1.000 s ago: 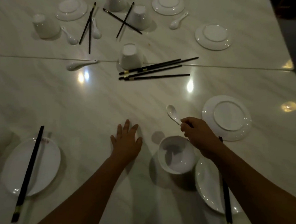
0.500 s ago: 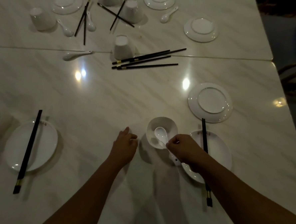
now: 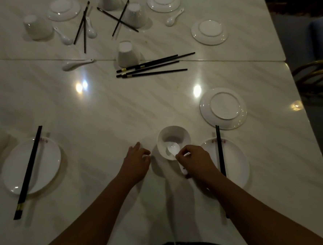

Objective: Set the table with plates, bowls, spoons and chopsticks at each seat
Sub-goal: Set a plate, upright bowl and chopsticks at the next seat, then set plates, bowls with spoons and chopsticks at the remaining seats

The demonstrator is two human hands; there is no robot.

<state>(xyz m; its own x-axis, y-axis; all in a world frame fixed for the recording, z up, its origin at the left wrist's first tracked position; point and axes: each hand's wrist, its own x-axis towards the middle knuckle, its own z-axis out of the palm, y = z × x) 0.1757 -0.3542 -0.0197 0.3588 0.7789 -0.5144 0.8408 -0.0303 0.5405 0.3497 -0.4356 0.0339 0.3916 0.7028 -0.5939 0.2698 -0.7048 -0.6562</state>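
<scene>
My right hand (image 3: 195, 159) pinches the handle of a white spoon (image 3: 173, 148), whose scoop lies inside an upright white bowl (image 3: 173, 134). Right of the bowl sits a white plate (image 3: 235, 161) with black chopsticks (image 3: 220, 149) lying across it. My left hand (image 3: 136, 161) rests on the marble table (image 3: 99, 111) just left of the bowl, fingers loosely curled and holding nothing. At the near left another plate (image 3: 44, 163) carries chopsticks (image 3: 30, 168).
An upside-down plate (image 3: 223, 108) lies beyond the right setting. Several loose chopsticks (image 3: 153, 68) lie mid-table by an overturned bowl (image 3: 127, 53). Further plates, overturned bowls, spoons and chopsticks are scattered at the far side. Chairs (image 3: 313, 75) stand past the right edge.
My right hand brought the spoon from beyond the bowl down into it. My left hand went from flat fingers to loosely curled beside the bowl. The view pulled back.
</scene>
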